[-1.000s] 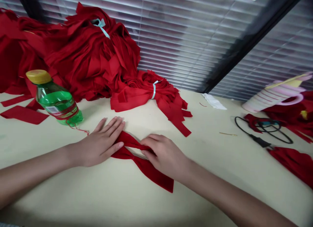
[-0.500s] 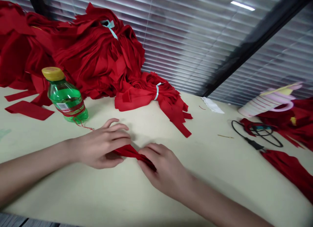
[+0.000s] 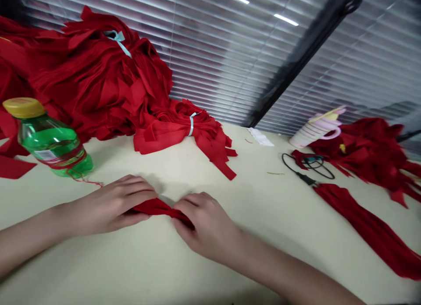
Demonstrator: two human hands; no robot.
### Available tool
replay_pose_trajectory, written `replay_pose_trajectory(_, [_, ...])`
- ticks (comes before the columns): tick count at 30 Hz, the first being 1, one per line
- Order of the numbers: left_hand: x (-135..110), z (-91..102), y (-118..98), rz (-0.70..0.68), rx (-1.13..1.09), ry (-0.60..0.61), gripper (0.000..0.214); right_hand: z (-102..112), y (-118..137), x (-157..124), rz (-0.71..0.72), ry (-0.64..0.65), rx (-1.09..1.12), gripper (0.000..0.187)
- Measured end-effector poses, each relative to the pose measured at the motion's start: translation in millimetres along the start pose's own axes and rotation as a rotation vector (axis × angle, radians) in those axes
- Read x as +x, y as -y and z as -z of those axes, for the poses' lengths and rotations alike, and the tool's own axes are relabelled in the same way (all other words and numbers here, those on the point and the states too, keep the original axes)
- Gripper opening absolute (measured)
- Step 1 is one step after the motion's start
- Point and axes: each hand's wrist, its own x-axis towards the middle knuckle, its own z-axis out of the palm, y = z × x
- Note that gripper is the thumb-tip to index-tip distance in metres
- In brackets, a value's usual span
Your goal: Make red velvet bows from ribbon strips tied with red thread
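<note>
A gathered strip of red cloth stretches between my hands, just above or on the pale table. Its left end is gripped by my left hand, with the fingers laid together over it and the thumb below. My right hand pinches the other end between thumb and fingers, and part of the cloth disappears into the palm. To the left of my left hand stands a green bottle with a yellow cap, red thread wound around it and a loose thread end trailing on the table.
Red cloth bundles with pale blue ties, one large and one small, lie against the blinds. At right are a pink-and-white cup, a black cable, a long red cloth bundle and another red pile.
The view has swung to the right, so the bottle and bundles sit further left. My left hand's raised fingers have come down and closed over the cloth. My right hand keeps its pinch.
</note>
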Motion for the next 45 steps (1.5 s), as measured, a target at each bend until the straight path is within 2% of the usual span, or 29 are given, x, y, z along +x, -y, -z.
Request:
replay_pose_trajectory(3, [-0.4, -3.3, 2.5, -0.002, 0.013, -0.013, 0.038, -3.5, 3.5, 4.1, 0.013, -0.023, -0.036, 0.026])
replay_pose_trajectory(7, [-2.5, -5.5, 2.5, 0.043, -0.002, -0.010, 0.047, -7.6, 2.7, 6.3, 0.032, 0.017, -0.092, 0.014])
replay_pose_trajectory(10, [-3.5, -3.6, -0.8, 0.120, -0.047, -0.087, 0.055, -1.6, -13.0, -9.5, -0.033, -0.016, -0.066, 0.011])
replay_pose_trajectory(13, [-2.6, -4.0, -2.1, 0.192, -0.046, -0.143, 0.051, 13.0, -45.0, -48.3, -0.204, -0.098, -0.067, 0.011])
replay_pose_trajectory(16, [-0.5, -11.5, -0.1, 0.224, -0.017, -0.131, 0.050, 30.5, -88.8, -105.5, -0.433, -0.262, -0.165, 0.011])
replay_pose_trajectory(19, [1.9, -20.8, 2.0, 0.195, 0.035, -0.098, 0.054, 48.3, -136.3, -166.2, -0.697, -0.370, -0.262, 0.015])
replay_pose_trajectory(22, [4.3, -25.2, 3.1, 0.170, 0.088, -0.105, 0.054, 66.0, -176.7, -214.7, -0.934, -0.381, -0.360, 0.021])
replay_pose_trajectory(25, [5.2, -26.5, 5.9, 0.146, 0.115, -0.129, 0.055, 79.1, -205.2, -243.8, -1.045, -0.396, -0.391, 0.022])
replay_pose_trajectory(31, [4.4, -31.5, 13.2, 0.130, 0.131, -0.165, 0.056, 89.1, -235.2, -260.1, -1.178, -0.440, -0.428, 0.024])
replay_pose_trajectory(38, [9.2, -29.8, 0.7, 0.223, -0.022, -0.196, 0.045, 103.8, -238.9, -264.4, -1.129, -0.403, -0.346, 0.023])
replay_pose_trajectory(45, [9.6, -31.7, 0.3, 0.236, -0.046, -0.193, 0.045, 112.0, -260.3, -270.6, -1.176, -0.417, -0.334, 0.023])
